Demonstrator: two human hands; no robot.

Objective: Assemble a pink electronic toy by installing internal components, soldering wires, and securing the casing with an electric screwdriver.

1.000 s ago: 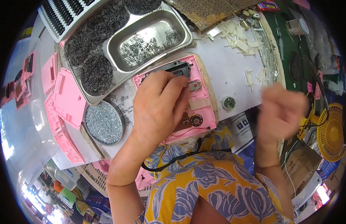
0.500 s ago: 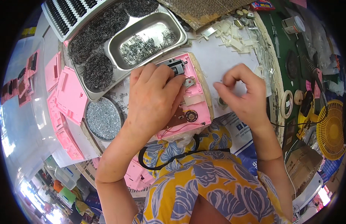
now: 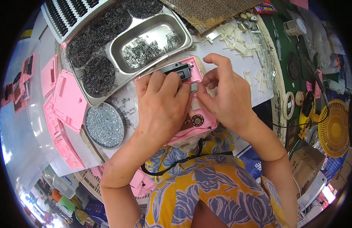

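A pink plastic case (image 3: 204,127) lies open in front of me, with a round speaker (image 3: 197,120) and a black part (image 3: 179,70) set in it. My left hand (image 3: 160,100) is curled over its left side, gripping it, and hides much of the inside. The left thumb reaches a small silvery metal part (image 3: 193,87), perhaps a motor. From the right, my right hand (image 3: 229,93) bends in over the case, thumb and forefinger closed right beside that metal part. Whatever is between those fingertips is too small to make out.
Beyond the case stands a metal tray (image 3: 183,41) with many small springs. A round dish of screws (image 3: 105,125) sits at its left, near stacked pink panels (image 3: 69,100). White plastic pieces (image 3: 240,40) lie at the far right; a yellow fan (image 3: 333,127) stands further right.
My right hand has moved left from beside the case to the small metal part inside it. The left hand stays on the case, its fingers slightly shifted.
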